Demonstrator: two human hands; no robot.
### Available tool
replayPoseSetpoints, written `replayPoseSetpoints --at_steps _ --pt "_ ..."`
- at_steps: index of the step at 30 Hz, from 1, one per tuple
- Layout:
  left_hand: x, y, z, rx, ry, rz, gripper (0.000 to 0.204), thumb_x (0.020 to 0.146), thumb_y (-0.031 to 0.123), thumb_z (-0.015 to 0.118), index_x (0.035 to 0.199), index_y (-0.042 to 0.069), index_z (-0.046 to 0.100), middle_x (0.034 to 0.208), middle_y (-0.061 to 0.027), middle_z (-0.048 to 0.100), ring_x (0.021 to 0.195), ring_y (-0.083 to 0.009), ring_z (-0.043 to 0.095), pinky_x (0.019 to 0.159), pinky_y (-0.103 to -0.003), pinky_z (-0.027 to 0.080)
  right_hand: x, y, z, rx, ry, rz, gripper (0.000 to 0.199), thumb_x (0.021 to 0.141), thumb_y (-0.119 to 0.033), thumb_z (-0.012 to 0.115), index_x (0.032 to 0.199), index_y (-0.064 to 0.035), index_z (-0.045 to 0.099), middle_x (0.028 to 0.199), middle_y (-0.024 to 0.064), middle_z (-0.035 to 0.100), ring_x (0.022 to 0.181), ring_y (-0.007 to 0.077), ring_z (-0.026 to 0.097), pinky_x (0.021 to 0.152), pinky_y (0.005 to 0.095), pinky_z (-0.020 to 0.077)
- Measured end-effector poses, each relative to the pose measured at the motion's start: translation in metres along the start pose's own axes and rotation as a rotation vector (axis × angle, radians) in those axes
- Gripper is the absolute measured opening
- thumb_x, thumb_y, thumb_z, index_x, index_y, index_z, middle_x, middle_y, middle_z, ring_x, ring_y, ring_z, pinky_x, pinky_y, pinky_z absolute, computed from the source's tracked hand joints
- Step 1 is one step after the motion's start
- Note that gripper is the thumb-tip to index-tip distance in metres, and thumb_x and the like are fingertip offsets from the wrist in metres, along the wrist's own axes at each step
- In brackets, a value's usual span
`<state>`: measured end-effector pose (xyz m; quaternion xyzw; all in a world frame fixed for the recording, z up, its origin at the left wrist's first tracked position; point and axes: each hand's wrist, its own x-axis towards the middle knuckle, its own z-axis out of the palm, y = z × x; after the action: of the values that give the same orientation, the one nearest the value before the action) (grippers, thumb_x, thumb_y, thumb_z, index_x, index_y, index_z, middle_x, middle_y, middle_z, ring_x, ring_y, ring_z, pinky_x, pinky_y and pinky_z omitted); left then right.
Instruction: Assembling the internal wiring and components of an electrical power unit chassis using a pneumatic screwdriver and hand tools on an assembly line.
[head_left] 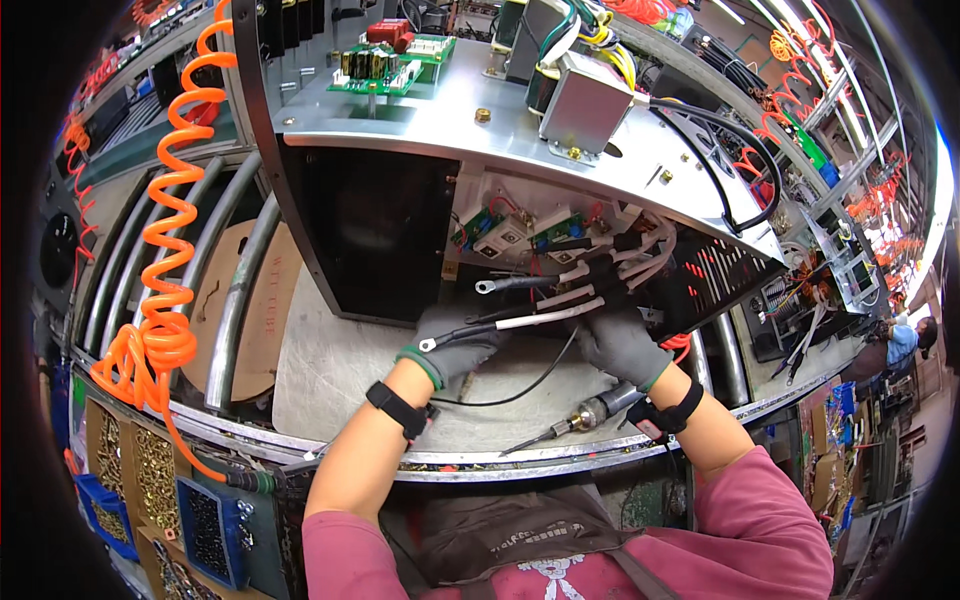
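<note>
Two gloved hands work at the open underside of a large metal equipment chassis [420,130] lying on a grey padded bench [330,370], its upper plate carrying a boxed transformer [585,105] and a green circuit board [385,65]. An orange coiled air hose [165,290] hangs down the left side. The left hand [455,350] is closed around a black cable with a white sleeve [520,320], whose ring terminal [428,344] pokes out just past the fingers; the cable's long axis runs nearly level across the picture, rising slightly toward the right, with the ring end pointing left and the other end running into the chassis. The right hand [620,340] reaches up into a bundle of similar sleeved leads; whether it is clamped on one of them cannot be told, as its fingers are buried in the wiring. A second ring-tipped lead [520,284] juts out free above, also pointing left. A pneumatic screwdriver [580,415] lies on the bench near the right wrist, its bit aimed left. The likely risks: with several look-alike leads crowding together, the wrong one could be picked, or a hard tug could strain its connection inside, and the loose terminal could brush the small boards [505,235] just above.
</note>
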<state>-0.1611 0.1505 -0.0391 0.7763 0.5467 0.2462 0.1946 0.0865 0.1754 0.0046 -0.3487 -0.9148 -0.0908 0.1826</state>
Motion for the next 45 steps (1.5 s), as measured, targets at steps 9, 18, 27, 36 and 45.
replayPoseSetpoints --at_steps 9,18,27,36,45 --pt "0.013 -0.029 0.001 0.032 -0.108 0.258 0.036 0.085 0.037 0.055 0.114 0.016 0.061 0.110 -0.0123 0.061 0.097 -0.0305 0.060 0.084 -0.037 0.049 -0.002 -0.001 -0.003 -0.036 0.010 -0.025 0.049 0.080 -0.014 0.062 0.126 -0.0026 0.049 0.134 0.0259 0.040 0.123 0.0420 0.041 0.101 0.0463 0.0365" --pt "0.030 -0.018 -0.012 -0.222 -0.251 0.234 0.044 0.092 0.029 0.052 0.132 0.013 0.048 0.130 -0.0096 0.053 0.113 -0.0238 0.053 0.100 -0.032 0.040 -0.003 -0.003 0.000 0.002 -0.019 0.034 0.044 0.081 -0.012 0.061 0.123 -0.0035 0.052 0.128 0.0233 0.047 0.120 0.0424 0.042 0.101 0.0465 0.0348" --pt "0.037 -0.017 -0.026 -0.116 -0.336 0.272 0.038 0.088 0.031 0.055 0.121 0.011 0.055 0.108 -0.0136 0.063 0.093 -0.0270 0.060 0.084 -0.035 0.047 -0.003 -0.003 0.001 0.043 -0.029 0.028 0.031 0.084 -0.016 0.058 0.112 -0.0034 0.058 0.105 0.0200 0.059 0.098 0.0389 0.054 0.083 0.0459 0.0459" --pt "0.022 0.025 0.011 -0.343 -0.498 -0.102 0.028 0.092 0.014 0.040 0.111 0.001 0.055 0.092 -0.0164 0.063 0.085 -0.0298 0.062 0.073 -0.041 0.049 -0.011 0.004 0.002 0.024 0.036 0.081 0.031 0.078 -0.012 0.062 0.107 -0.0027 0.060 0.104 0.0202 0.059 0.097 0.0393 0.054 0.084 0.0470 0.0438" --pt "0.013 0.049 0.074 0.056 0.089 0.017 0.014 0.079 0.007 0.050 0.071 0.006 0.063 0.068 -0.0138 0.061 0.063 -0.0266 0.061 0.057 -0.039 0.048 -0.012 0.005 0.002 0.000 0.056 0.150 0.035 0.077 -0.015 0.063 0.110 -0.0036 0.060 0.116 0.0234 0.055 0.100 0.0398 0.055 0.083 0.0465 0.0460"
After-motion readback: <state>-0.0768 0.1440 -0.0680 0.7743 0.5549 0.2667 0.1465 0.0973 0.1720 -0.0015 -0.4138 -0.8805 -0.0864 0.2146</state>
